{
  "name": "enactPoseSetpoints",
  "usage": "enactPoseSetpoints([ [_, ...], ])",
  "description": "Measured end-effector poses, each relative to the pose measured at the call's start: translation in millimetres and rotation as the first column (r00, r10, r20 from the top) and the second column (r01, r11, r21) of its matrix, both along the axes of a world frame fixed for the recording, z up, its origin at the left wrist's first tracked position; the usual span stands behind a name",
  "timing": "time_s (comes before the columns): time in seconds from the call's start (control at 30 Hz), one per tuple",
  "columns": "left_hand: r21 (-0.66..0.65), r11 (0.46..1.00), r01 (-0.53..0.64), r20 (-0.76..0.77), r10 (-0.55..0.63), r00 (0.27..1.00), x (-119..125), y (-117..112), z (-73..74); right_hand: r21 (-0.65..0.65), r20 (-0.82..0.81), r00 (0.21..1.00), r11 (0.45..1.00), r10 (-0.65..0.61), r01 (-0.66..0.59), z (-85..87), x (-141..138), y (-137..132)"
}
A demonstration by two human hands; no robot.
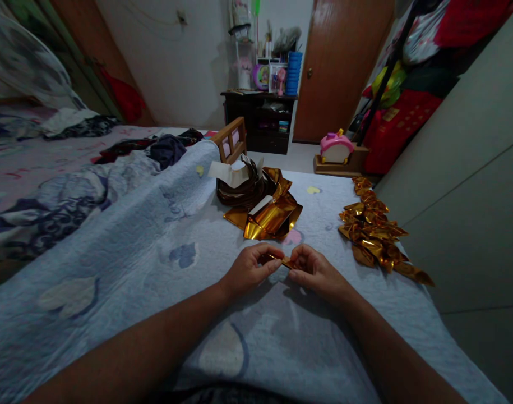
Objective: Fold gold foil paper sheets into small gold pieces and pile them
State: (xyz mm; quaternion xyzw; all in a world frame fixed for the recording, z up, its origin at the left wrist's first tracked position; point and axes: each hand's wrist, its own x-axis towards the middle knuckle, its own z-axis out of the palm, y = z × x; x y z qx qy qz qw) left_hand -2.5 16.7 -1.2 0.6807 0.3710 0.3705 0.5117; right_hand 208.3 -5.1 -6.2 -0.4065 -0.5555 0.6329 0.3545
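Note:
My left hand (251, 268) and my right hand (314, 271) meet over a pale blue blanket (163, 264), fingers pinched together on a small piece of gold foil paper (283, 261) held between them. Most of the piece is hidden by my fingers. Just beyond my hands lies a loose heap of gold foil sheets (268, 215). A row of several folded gold foil pieces (374, 233) lies to the right, near the blanket's edge.
A dark round basket (239, 193) with white paper in it stands behind the foil heap, beside a small wooden frame (231, 140). Rumpled bedding and clothes lie at the left. A grey wall panel (462, 185) runs along the right. A pink toy (336, 147), shelf and door stand beyond.

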Motion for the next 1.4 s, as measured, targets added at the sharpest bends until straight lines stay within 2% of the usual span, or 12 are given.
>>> enactPoseSetpoints([
  [0.27, 0.050, 0.998, 0.024, -0.060, -0.021, 0.998, -0.6, -0.4, 1.0, 0.024, 0.048, 0.998, 0.999, 0.032, -0.033, 6.1, 0.0, -3.0],
  [0.53, 0.182, 0.982, 0.055, -0.120, -0.033, 0.992, -2.6, -0.4, 3.3, 0.048, 0.095, 0.995, 0.998, 0.027, -0.032, 9.8, -0.7, -4.7],
  [0.7, 0.214, 0.972, 0.094, -0.077, -0.079, 0.994, -1.3, -1.4, 0.8, 0.022, 0.102, 0.995, 1.000, 0.012, -0.014, 13.3, -2.5, -5.7],
  [0.83, 0.204, 0.975, 0.083, -0.028, -0.079, 0.996, 0.0, -4.8, -0.5, -0.010, 0.097, 0.995, 1.000, 0.024, -0.023, 12.3, -3.1, -5.8],
  [1.0, 0.219, 0.964, 0.150, -0.055, -0.141, 0.988, -1.8, -6.1, -1.8, -0.073, 0.083, 0.996, 0.997, 0.030, -0.024, 9.9, -1.1, -4.8],
  [1.07, 0.140, 0.975, 0.175, -0.007, -0.176, 0.984, -2.2, -4.3, -4.5, -0.092, 0.086, 0.996, 0.996, 0.013, -0.006, 9.5, -0.1, -4.4],
  [1.13, -0.024, 0.977, 0.213, 0.116, -0.209, 0.971, -2.1, -1.7, -7.8, -0.112, 0.090, 0.996, 0.994, -0.008, 0.018, 9.3, 0.7, -3.8],
  [1.23, -0.257, 0.921, 0.292, 0.295, -0.213, 0.932, -1.9, 2.1, -10.3, -0.128, 0.093, 0.995, 0.991, -0.025, 0.037, 9.3, 1.5, -3.0],
  [1.4, -0.361, 0.879, 0.312, 0.388, -0.163, 0.907, -3.3, 5.1, -8.9, -0.129, 0.092, 0.996, 0.991, -0.012, 0.024, 10.7, 2.0, -2.9],
])
